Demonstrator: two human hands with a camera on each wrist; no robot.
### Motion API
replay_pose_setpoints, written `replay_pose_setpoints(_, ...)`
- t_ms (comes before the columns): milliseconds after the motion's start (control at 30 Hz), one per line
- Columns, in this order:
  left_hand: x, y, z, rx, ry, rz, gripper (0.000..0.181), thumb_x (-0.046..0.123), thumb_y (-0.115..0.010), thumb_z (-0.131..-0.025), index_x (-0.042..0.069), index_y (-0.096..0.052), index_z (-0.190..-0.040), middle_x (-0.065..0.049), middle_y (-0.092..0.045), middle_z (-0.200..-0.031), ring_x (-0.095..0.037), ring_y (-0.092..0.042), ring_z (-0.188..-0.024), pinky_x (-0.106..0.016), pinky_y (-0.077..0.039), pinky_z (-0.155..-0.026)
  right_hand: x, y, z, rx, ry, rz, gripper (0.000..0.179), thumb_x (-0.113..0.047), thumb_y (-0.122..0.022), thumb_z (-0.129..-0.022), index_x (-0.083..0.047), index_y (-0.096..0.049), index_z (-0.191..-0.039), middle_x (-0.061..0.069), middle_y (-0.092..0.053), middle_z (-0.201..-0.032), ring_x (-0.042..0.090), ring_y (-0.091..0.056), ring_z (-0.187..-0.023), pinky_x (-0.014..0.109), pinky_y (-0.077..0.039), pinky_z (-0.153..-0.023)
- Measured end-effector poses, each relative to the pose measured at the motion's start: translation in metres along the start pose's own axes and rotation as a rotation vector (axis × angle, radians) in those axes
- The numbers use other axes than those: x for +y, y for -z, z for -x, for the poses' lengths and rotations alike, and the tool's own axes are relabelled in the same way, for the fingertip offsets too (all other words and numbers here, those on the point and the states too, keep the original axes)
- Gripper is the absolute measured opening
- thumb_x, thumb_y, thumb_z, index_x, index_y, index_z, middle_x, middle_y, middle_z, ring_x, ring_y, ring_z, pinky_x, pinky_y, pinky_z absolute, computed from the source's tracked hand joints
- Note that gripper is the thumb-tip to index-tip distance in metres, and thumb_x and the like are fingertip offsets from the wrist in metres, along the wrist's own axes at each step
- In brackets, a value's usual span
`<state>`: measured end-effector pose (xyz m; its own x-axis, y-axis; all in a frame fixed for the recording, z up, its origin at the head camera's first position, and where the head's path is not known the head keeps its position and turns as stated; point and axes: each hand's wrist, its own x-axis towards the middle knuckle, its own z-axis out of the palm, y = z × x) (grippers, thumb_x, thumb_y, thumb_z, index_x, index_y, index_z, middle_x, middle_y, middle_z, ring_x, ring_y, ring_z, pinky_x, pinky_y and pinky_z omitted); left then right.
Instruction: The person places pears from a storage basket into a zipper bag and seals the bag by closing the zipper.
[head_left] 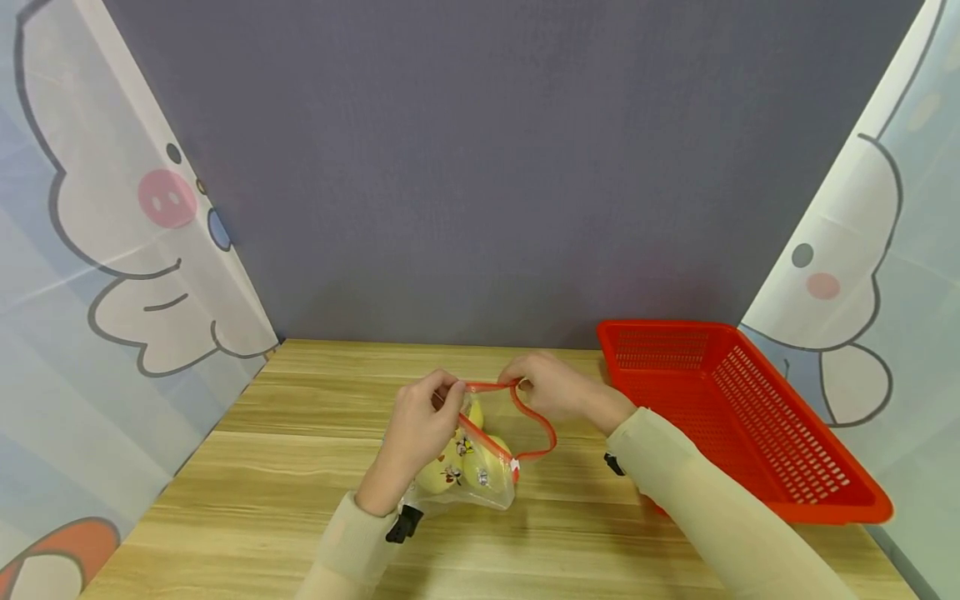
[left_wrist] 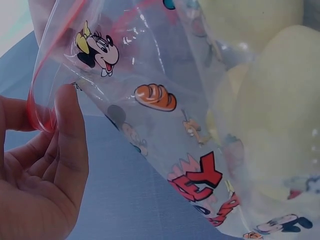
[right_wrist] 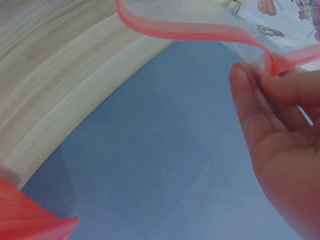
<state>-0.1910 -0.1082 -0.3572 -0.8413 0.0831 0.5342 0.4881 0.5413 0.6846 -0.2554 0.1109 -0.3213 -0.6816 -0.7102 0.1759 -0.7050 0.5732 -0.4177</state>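
A clear zip bag (head_left: 486,440) with a red zip edge and cartoon prints is held just above the table in the head view, its mouth spread apart. Inside lie several pale yellow, rounded things (left_wrist: 282,115), smooth and fruit-like, in its lower part. My left hand (head_left: 422,419) pinches the red edge at the left end of the mouth between thumb and fingers. At the far right corner of that edge, my right hand (right_wrist: 282,130) pinches the strip between thumb and forefinger. A white slider (head_left: 514,464) sits at the near corner of the zip.
To the right, a red plastic basket (head_left: 813,417) with slotted walls stands on the wood-grain table (head_left: 300,467). A grey-blue panel (head_left: 450,167) rises behind the table. Cloths printed with cartoon figures hang at the left and right sides.
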Motion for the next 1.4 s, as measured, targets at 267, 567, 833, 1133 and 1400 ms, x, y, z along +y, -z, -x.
replay_pose_setpoints(267,-0.002,0.001,0.001,0.005,0.009,-0.004,0.014,0.010,-0.063,-0.101,0.008,-0.073,-0.090,0.008,-0.060,-0.068,-0.007,-0.053,-0.054,-0.027,-0.048,-0.051,0.005,-0.004,-0.002,0.013,0.050,-0.010,0.026,0.014,-0.067,-0.087,-0.003,-0.078,-0.103,0.005,-0.075,-0.103,0.023,-0.069,-0.098,0.043,-0.058,-0.086)
replay_pose_setpoints(567,0.001,0.001,0.002,0.002,-0.035,-0.052,0.010,0.011,-0.066,-0.098,0.007,-0.073,-0.093,0.009,-0.062,-0.071,-0.005,-0.054,-0.058,-0.025,-0.049,-0.054,0.006,-0.005,-0.002,0.022,0.013,-0.009,0.020,0.009,-0.068,-0.091,-0.003,-0.079,-0.102,0.005,-0.076,-0.102,0.023,-0.070,-0.100,0.037,-0.058,-0.085)
replay_pose_setpoints(833,0.009,0.005,0.006,0.162,-0.266,-0.190,0.004,0.005,-0.068,-0.092,0.007,-0.071,-0.090,0.005,-0.061,-0.074,-0.006,-0.055,-0.061,-0.024,-0.049,-0.055,0.008,-0.003,-0.002,0.021,-0.022,-0.013,0.018,0.007,-0.067,-0.093,-0.002,-0.079,-0.102,0.005,-0.076,-0.099,0.022,-0.071,-0.094,0.032,-0.058,-0.078)
replay_pose_setpoints(1133,0.024,0.007,0.014,0.188,-0.519,-0.354,0.002,0.006,-0.070,-0.086,0.006,-0.068,-0.086,-0.002,-0.065,-0.079,-0.017,-0.063,-0.070,-0.031,-0.055,-0.061,0.012,-0.002,-0.003,0.027,-0.032,-0.007,0.017,0.004,-0.068,-0.093,-0.005,-0.079,-0.101,0.003,-0.076,-0.096,0.013,-0.065,-0.083,0.028,-0.055,-0.071)
replay_pose_setpoints(1400,0.033,-0.007,0.034,0.068,-0.620,-0.415,0.019,0.016,-0.074,-0.082,0.014,-0.057,-0.074,0.006,-0.054,-0.072,-0.011,-0.051,-0.062,-0.021,-0.045,-0.057,0.014,-0.003,-0.002,0.036,-0.064,-0.022,0.017,0.004,-0.067,-0.093,-0.004,-0.079,-0.102,0.004,-0.075,-0.093,0.011,-0.056,-0.072,0.025,-0.049,-0.064)
